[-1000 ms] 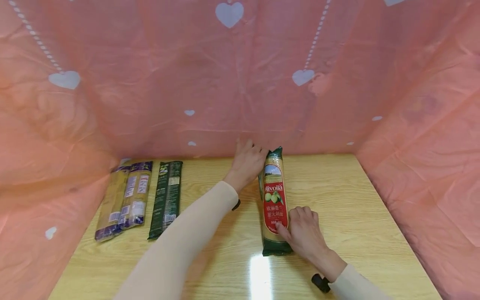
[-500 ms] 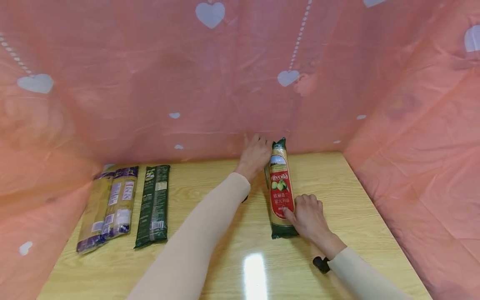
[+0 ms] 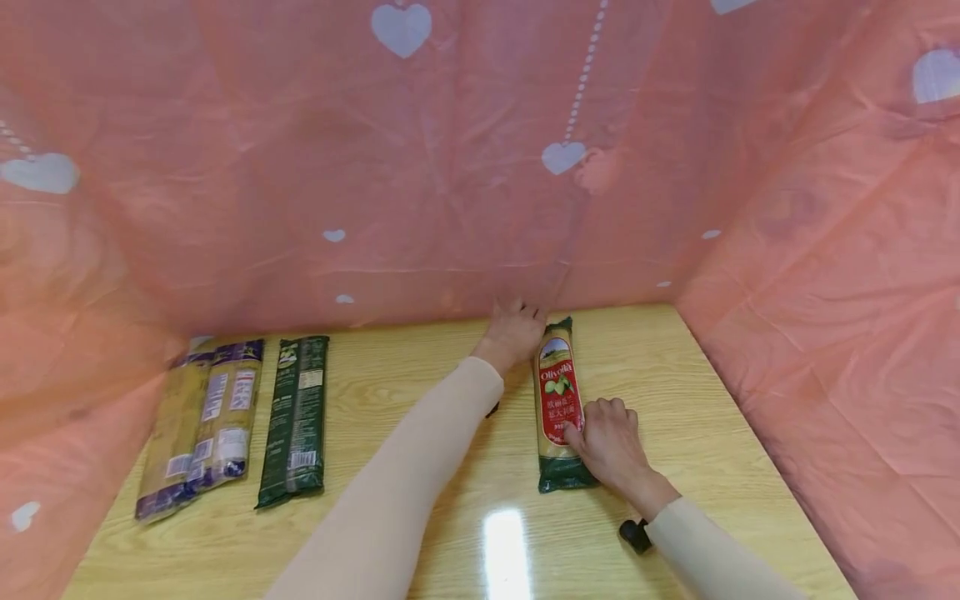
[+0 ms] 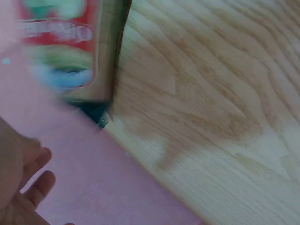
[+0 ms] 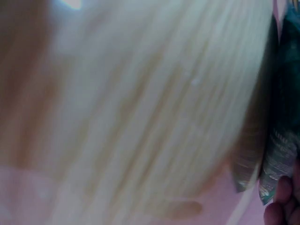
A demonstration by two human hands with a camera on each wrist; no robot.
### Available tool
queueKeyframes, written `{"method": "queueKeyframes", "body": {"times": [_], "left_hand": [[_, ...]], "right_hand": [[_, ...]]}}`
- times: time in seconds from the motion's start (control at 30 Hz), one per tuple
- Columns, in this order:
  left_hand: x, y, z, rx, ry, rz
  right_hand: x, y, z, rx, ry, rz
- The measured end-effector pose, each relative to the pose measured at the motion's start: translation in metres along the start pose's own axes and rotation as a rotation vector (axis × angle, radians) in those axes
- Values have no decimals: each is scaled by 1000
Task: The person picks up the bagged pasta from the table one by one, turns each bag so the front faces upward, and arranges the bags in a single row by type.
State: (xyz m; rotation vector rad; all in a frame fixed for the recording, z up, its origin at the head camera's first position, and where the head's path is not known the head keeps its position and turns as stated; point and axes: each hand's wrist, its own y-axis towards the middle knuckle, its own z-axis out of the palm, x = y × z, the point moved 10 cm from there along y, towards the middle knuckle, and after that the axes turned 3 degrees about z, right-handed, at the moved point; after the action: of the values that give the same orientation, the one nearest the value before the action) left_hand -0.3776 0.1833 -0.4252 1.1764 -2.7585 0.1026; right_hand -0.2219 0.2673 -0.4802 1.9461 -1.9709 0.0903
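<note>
A long pack of spaghetti (image 3: 557,387) with a red label and green ends lies on or just above the wooden table, right of the middle. My right hand (image 3: 613,442) holds its near right side, thumb on the label. In the right wrist view the pack's dark green back (image 5: 281,154) shows at the right edge, above the fingers (image 5: 283,192). My left hand (image 3: 517,333) is beside the pack's far left corner. The left wrist view shows its loosely bent fingers (image 4: 40,187) apart from the blurred pack (image 4: 105,51).
Two yellow packs with purple ends (image 3: 225,417) and a dark green pack (image 3: 296,417) lie on the table (image 3: 420,367) at the left. A pink sheet with white hearts (image 3: 450,208) walls the back and both sides.
The far end of the spaghetti pack has come down towards the table, and my left hand has lowered beside it. The head view has shifted to the right. My right hand keeps its hold.
</note>
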Motion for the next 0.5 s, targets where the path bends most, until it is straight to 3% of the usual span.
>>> {"method": "queueKeyframes", "body": {"times": [0.23, 0.5], "left_hand": [[-11, -18, 18, 66, -25, 18], [-30, -59, 44, 118, -128, 32]], "right_hand": [[-6, 8, 0, 45, -38, 22], [-5, 2, -9, 5, -135, 28]]}}
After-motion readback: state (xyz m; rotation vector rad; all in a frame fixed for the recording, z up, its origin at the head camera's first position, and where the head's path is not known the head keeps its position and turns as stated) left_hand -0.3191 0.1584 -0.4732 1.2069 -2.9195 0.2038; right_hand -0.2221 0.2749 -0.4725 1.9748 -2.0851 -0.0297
